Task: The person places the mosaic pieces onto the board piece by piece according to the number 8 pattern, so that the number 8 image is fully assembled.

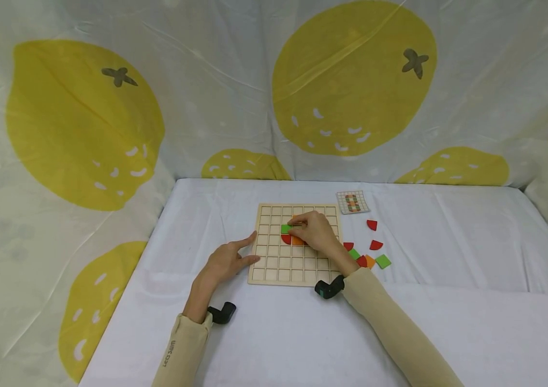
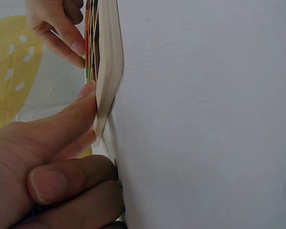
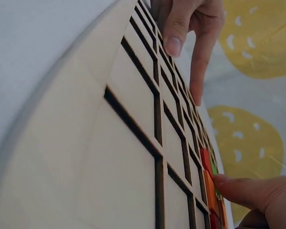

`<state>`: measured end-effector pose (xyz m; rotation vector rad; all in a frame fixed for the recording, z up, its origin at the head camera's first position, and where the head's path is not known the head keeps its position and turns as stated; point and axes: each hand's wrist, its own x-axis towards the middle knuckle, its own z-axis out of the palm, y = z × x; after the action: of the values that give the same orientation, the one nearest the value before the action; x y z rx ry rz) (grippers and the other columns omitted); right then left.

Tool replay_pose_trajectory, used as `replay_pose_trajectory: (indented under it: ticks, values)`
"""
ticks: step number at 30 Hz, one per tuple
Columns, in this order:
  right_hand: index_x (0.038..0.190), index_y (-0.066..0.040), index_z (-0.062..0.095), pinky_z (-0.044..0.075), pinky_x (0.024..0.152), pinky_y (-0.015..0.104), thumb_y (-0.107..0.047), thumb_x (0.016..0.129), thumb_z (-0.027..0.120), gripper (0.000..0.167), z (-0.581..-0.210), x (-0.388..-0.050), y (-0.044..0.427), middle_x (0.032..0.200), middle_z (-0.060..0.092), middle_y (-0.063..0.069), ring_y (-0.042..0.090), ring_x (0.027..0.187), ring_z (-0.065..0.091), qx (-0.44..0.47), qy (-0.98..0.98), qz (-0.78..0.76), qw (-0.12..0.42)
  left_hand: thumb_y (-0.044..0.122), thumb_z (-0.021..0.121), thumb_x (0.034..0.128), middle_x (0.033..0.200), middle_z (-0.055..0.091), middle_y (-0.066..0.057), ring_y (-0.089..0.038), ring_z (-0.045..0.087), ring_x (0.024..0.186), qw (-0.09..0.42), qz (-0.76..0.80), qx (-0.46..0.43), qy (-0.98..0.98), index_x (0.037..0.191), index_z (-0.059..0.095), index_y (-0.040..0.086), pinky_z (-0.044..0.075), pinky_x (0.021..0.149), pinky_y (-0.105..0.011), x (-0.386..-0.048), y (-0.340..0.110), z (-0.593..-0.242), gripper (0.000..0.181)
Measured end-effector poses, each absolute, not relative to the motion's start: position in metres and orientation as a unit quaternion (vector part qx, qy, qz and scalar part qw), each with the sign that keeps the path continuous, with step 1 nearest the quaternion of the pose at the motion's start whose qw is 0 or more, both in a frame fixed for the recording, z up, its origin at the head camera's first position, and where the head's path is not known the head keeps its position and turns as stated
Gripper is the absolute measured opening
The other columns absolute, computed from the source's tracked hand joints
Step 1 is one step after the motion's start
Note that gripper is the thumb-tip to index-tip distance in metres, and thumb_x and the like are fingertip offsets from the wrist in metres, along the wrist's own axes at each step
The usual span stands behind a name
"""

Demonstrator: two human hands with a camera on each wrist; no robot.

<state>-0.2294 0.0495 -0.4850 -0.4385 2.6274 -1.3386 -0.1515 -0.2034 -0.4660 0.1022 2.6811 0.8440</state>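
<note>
My left hand (image 1: 225, 262) lies at the left edge of a wooden grid board (image 1: 275, 262). Its thumb and forefinger are spread apart and touch that edge; the other fingers bend beneath in the left wrist view. Over the board's upper middle, my right hand (image 1: 316, 230) pinches a green square tile (image 1: 286, 229) between thumb and forefinger, at a grid cell. Just below it sits a red quarter-circle tile (image 1: 286, 239), beside an orange tile (image 1: 297, 241). In the right wrist view, the right thumb (image 3: 233, 187) touches the green tile. The hand hides other cells.
A pattern card (image 1: 352, 202) lies beyond the board's upper right corner. Loose red quarter-circles (image 1: 376, 245), a green square (image 1: 383, 262) and an orange tile (image 1: 370, 262) are scattered right of the board, partly by the right forearm. A lemon-print cloth (image 1: 235, 107) hangs behind the white table (image 1: 448, 242).
</note>
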Motion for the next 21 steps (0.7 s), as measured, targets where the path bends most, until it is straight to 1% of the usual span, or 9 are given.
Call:
replay_pose_trajectory:
  ticks: [2,3,5,6,8,15,21]
  values:
    - [0.112,-0.009,0.081,0.034,0.061,0.024,-0.019,0.093,0.079,0.021,-0.484,-0.228,0.052,0.08,0.069,0.01,0.011,0.063,0.041,-0.149,0.879,-0.446,0.078,0.04,0.071,0.0976,0.061,0.052,-0.001,-0.012,0.04,0.06,0.163,0.298,0.036,0.94,0.161,0.037,0.027,0.035,0.058,-0.029,-0.151,-0.203,-0.466,0.073]
    - [0.112,-0.009,0.081,0.034,0.061,0.024,-0.019,0.093,0.078,0.021,-0.483,-0.227,0.054,0.076,0.067,0.006,0.011,0.062,0.04,-0.15,0.88,-0.445,0.076,0.041,0.071,0.0976,0.061,0.053,-0.001,-0.012,0.04,0.06,0.163,0.298,0.035,0.94,0.161,0.037,0.027,0.035,0.058,-0.029,-0.151,-0.203,-0.466,0.073]
    - [0.113,-0.009,0.081,0.031,0.057,0.025,-0.02,0.094,0.078,0.022,-0.484,-0.226,0.059,0.062,0.051,0.002,0.012,0.056,0.035,-0.152,0.881,-0.442,0.076,0.041,0.071,0.0978,0.062,0.055,-0.002,-0.012,0.04,0.06,0.163,0.297,0.035,0.94,0.161,0.037,0.026,0.035,0.059,-0.029,-0.151,-0.203,-0.466,0.073]
    - [0.114,-0.01,0.081,0.03,0.057,0.025,-0.02,0.094,0.077,0.022,-0.484,-0.225,0.062,0.058,0.044,0.001,0.012,0.054,0.034,-0.151,0.881,-0.442,0.078,0.041,0.07,0.0978,0.062,0.056,-0.002,-0.012,0.041,0.06,0.163,0.296,0.035,0.94,0.161,0.037,0.026,0.036,0.059,-0.029,-0.151,-0.203,-0.466,0.073]
    - [0.115,-0.011,0.08,0.029,0.056,0.025,-0.022,0.094,0.078,0.023,-0.483,-0.224,0.068,0.057,0.038,-0.003,0.012,0.053,0.033,-0.149,0.881,-0.442,0.08,0.041,0.07,0.0979,0.063,0.058,-0.003,-0.012,0.042,0.061,0.162,0.294,0.035,0.941,0.161,0.037,0.026,0.036,0.059,-0.029,-0.151,-0.203,-0.466,0.072]
    - [0.114,-0.01,0.08,0.031,0.048,0.024,-0.022,0.093,0.079,0.024,-0.475,-0.214,0.096,0.057,0.04,-0.002,0.014,0.048,0.041,-0.127,0.875,-0.459,0.089,0.04,0.071,0.0978,0.062,0.056,-0.003,-0.012,0.04,0.06,0.16,0.295,0.04,0.941,0.161,0.037,0.025,0.036,0.059,-0.029,-0.151,-0.204,-0.467,0.073]
    - [0.114,-0.008,0.079,0.027,0.048,0.024,-0.019,0.093,0.078,0.023,-0.472,-0.214,0.129,0.06,0.038,-0.001,0.015,0.05,0.035,-0.125,0.889,-0.436,0.069,0.041,0.07,0.0977,0.065,0.059,-0.004,-0.013,0.042,0.061,0.161,0.292,0.036,0.942,0.161,0.037,0.026,0.037,0.06,-0.029,-0.152,-0.204,-0.467,0.073]
